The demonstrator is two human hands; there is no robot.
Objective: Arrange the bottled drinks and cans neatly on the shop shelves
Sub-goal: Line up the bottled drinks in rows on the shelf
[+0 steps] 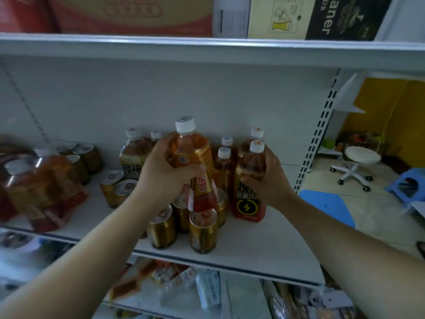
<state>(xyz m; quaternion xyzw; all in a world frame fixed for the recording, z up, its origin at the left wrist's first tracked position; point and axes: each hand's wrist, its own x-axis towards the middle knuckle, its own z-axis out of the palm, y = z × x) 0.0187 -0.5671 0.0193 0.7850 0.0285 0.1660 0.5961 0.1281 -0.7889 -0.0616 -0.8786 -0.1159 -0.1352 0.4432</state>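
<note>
Single wide-angle view from my head, facing forward and slightly downward, close to the white metal shop shelf [257, 247], within my arms' reach.

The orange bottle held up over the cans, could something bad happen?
Maybe. The left hand holds the white-capped orange drink bottle above the round gold metal cans; lowered carelessly, it might topple them off the white shelf edge. The right hand grips a lightning-label orange bottle crowded by neighbours, so pulling it may knock those.
</note>
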